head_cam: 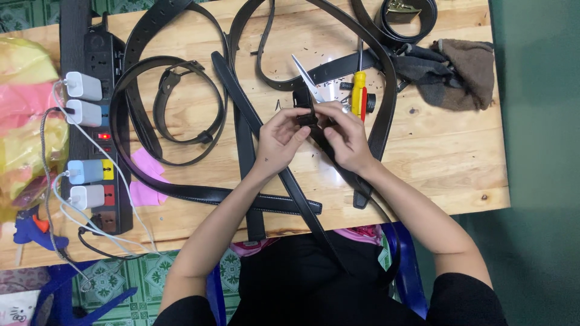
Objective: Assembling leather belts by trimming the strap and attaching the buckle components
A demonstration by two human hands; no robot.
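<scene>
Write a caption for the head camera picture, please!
Both hands, left and right, pinch a black belt over a wooden table, beside scissors.

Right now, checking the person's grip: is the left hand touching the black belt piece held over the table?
Touching. The head view shows the left hand with its fingertips pinched onto the black belt piece, no gap visible, while the right hand grips it from the other side.

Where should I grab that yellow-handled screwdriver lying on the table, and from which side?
Take the yellow-handled screwdriver by its thick yellow and red handle, coming from the right. The handle lies bare on the wooden table, while the thin shaft points away toward the belts, and the right hand and left hand crowd its left side, pinching a black belt piece.
</scene>
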